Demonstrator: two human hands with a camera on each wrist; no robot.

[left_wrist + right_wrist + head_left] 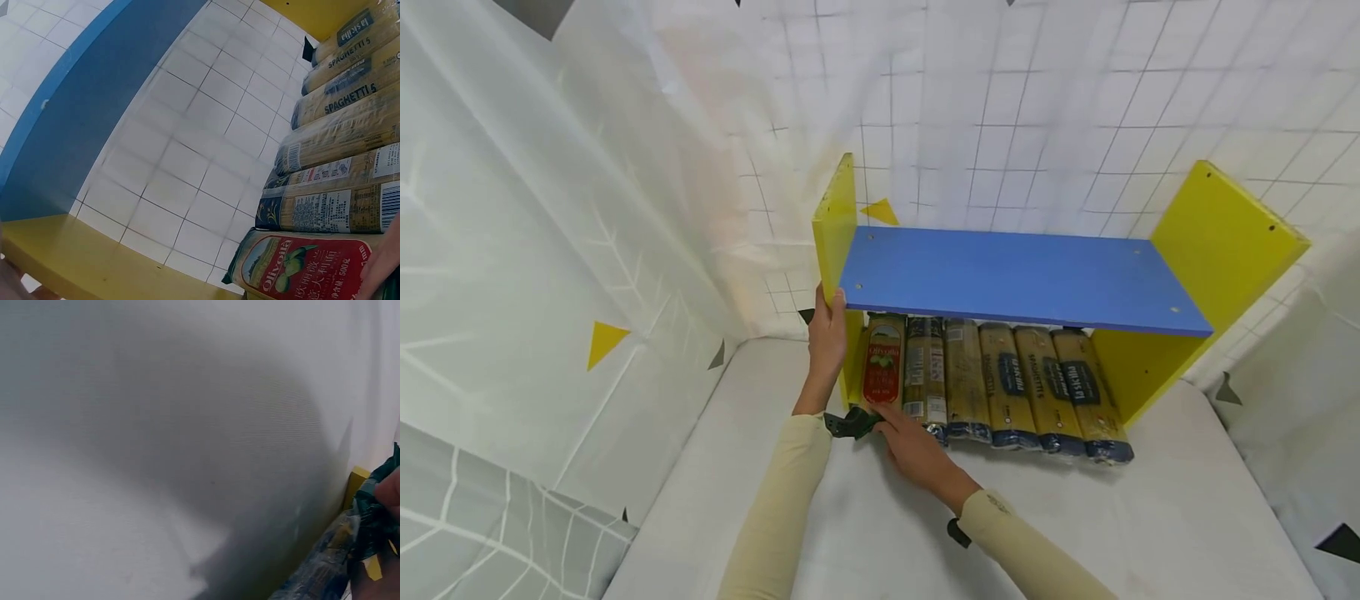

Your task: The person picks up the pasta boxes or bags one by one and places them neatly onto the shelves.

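My left hand (827,342) grips the front edge of the yellow left side panel (835,229) of a shelf, thumb near the blue board's corner. With my right hand (921,454) I hold the near end of a pasta packet with a red label (882,367); a finger lies along its label. The packet lies flat under the blue board, beside the left panel. In the right wrist view, my thumb (389,490) presses its crumpled dark green end (369,519). Right of it lies a row of several spaghetti packets (1000,383), the closest a packet with white labels (925,375).
The blue shelf board (1022,275) spans above the packets to the yellow right side panel (1217,275). The shelf stands on a white surface (880,533), near a white sheet wall with grid lines (955,117). Another white sheet (535,267) hangs at the left.
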